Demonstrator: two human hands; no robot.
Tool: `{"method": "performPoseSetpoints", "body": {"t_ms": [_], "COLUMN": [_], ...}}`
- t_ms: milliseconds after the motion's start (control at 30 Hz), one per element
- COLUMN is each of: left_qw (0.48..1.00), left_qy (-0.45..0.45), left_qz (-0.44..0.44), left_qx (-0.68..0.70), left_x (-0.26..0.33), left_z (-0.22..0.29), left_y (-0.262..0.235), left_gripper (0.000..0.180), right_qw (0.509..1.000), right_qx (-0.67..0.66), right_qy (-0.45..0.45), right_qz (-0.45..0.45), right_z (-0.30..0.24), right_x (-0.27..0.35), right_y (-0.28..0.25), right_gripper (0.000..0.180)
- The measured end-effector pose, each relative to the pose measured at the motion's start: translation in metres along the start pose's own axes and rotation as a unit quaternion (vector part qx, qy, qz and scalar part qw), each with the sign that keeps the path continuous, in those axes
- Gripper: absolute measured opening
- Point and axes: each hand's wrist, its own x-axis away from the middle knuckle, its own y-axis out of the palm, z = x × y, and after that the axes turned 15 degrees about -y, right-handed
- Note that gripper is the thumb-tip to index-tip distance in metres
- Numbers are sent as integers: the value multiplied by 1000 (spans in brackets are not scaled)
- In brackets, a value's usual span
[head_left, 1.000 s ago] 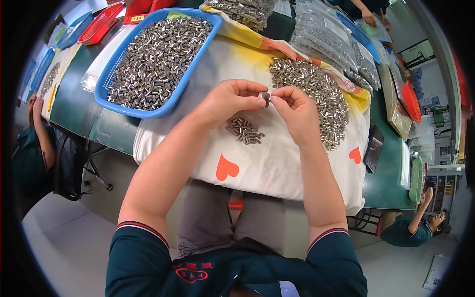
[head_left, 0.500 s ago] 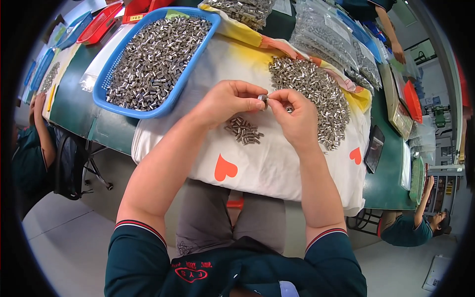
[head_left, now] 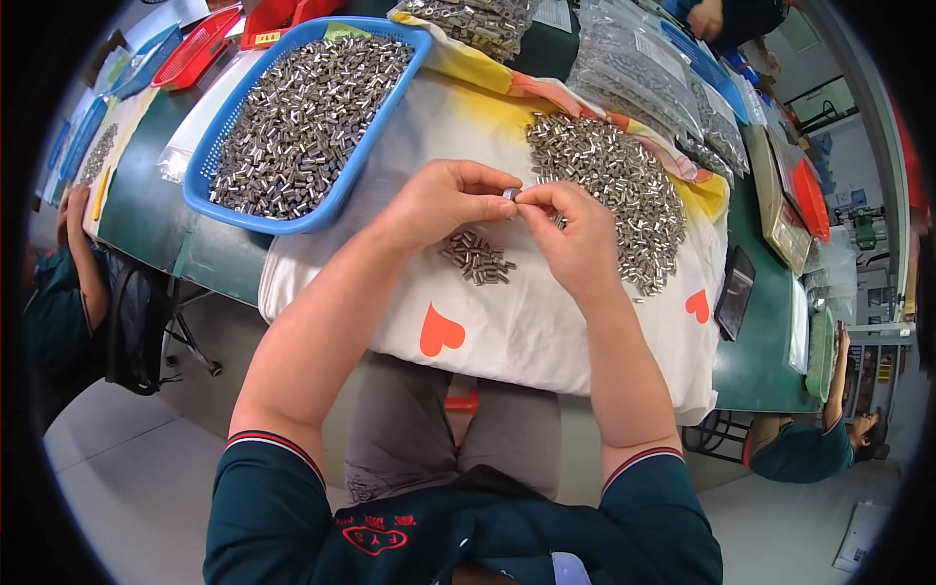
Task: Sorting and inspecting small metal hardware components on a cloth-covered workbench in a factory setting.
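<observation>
White cloth (head_left: 546, 322) with red hearts covers the near edge of a green table (head_left: 146, 210), hanging toward the person's knees. Just above it, the left hand (head_left: 444, 200) and right hand (head_left: 575, 234) meet, fingertips of both pinched shut on one small metal piece (head_left: 510, 194). Directly beneath lies a small cluster of finished-looking pieces (head_left: 476, 257), few so far, I judge. To the right a large loose heap (head_left: 609, 190) waits, seemingly most of the work. Farther left, a blue basket (head_left: 224, 200) brims with similar pieces; bagged parts (head_left: 634, 68) and co-workers sit beyond.
</observation>
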Motion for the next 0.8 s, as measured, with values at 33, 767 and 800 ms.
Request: {"method": "performPoseSetpoints", "body": {"t_ms": [33, 767, 800], "left_qw": [1000, 995, 995], "left_qy": [3, 51, 41], "left_qz": [-6, 5, -4], "left_qx": [-1, -86, -96], "left_x": [-1, -4, -1], "left_z": [0, -2, -1], "left_y": [0, 3, 2], "left_gripper": [29, 24, 26], "right_qw": [1000, 921, 921], "right_qx": [-12, 379, 377], "right_qy": [12, -54, -45], "right_qz": [-6, -71, -84], "right_z": [2, 38, 37], "right_x": [1, -2, -2], "right_y": [-2, 6, 7], "right_gripper": [7, 5, 5]}}
